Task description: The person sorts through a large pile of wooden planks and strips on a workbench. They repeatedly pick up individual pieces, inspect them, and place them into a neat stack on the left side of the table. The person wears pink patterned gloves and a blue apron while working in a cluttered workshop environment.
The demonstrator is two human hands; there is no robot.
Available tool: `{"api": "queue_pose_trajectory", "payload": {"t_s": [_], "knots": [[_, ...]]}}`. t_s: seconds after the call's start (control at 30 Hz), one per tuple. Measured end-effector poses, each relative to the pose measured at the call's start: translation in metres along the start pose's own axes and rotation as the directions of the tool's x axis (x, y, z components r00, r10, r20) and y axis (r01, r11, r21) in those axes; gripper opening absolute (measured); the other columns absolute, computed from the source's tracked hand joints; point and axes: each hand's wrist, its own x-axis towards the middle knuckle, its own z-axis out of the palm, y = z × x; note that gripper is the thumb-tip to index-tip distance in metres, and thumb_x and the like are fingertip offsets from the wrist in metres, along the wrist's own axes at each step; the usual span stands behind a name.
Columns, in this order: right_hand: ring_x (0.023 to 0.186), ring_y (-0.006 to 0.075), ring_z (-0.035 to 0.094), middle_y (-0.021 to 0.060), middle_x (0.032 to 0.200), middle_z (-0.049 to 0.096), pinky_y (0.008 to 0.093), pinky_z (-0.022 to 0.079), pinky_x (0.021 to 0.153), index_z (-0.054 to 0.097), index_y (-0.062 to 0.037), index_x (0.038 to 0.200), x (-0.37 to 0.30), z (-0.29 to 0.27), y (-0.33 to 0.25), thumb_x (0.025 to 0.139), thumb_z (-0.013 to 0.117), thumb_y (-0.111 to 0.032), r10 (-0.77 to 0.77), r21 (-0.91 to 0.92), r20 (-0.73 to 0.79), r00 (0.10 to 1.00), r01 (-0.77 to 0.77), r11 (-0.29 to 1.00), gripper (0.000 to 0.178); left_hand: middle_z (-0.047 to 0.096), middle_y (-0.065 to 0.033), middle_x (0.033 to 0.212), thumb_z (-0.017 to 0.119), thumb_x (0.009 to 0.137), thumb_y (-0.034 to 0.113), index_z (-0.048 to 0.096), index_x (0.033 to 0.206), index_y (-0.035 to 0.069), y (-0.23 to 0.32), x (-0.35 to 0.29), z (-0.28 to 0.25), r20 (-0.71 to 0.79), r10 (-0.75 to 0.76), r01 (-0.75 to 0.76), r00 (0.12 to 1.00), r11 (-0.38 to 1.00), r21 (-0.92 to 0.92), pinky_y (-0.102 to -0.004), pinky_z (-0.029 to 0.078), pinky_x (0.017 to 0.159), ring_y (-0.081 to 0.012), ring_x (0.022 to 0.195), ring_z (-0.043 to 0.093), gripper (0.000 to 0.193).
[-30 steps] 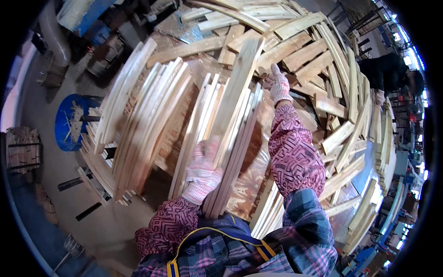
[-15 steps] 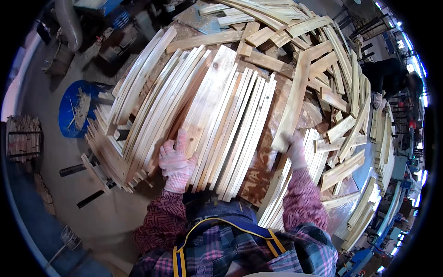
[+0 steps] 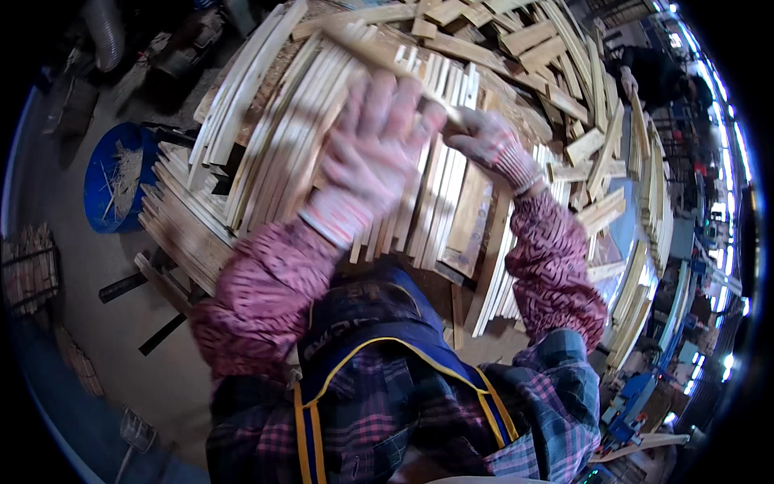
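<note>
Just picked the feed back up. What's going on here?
A person in gloves is handling a wooden board. The right hand grips its near end, while the left hand is spread open by it; blur hides whether that hand touches it. Below, wooden strips stand side by side in rows. Jumbled wood pieces lie to the upper right, and a blue bin with scraps stands on the left.

Can see pale printed letters (image 3: 342, 331) on the dark blue cloth apron (image 3: 379, 302) with yellow edges. Too bent and blurry to read. Can read nothing anywhere else.
</note>
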Motion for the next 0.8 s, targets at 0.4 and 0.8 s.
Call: {"api": "queue_pose_trajectory", "payload": {"t_s": [0.4, 0.8], "knots": [[0.127, 0.0282, 0.053, 0.0185, 0.158, 0.026, 0.0441, 0.047, 0.103, 0.020, -0.0140, 0.155, 0.007, 0.154, 0.185, 0.082, 0.066, -0.063, 0.742, -0.066, -0.266, 0.615, -0.780, 0.622, 0.099, 0.063, -0.0159, 0.107, 0.060, 0.090, 0.031, 0.059, 0.118, 0.010, -0.016, -0.161, 0.090, 0.415, -0.550, 0.573, 0.724, 0.815, 0.081, -0.0482, 0.050, 0.085, -0.0351, 0.102, 0.060, 0.036], [0.135, 0.0324, 0.047, 0.0204, 0.141, 0.054, 0.0376, 0.034, 0.113, 0.042, -0.0067, 0.148, -0.009, 0.199, 0.205, 0.091, 0.065, -0.047, 0.483, 0.431, -0.029, 0.875, -0.425, 0.796, 0.074, 0.054, -0.0125, 0.122, 0.054, 0.097, 0.031, 0.043, 0.136, 0.020, -0.012, -0.118, 0.147, 0.736, -0.567, 0.515, 0.371, 0.785, 0.344, -0.0514, 0.054, 0.085, -0.0317, 0.114, 0.057, 0.043]]}}
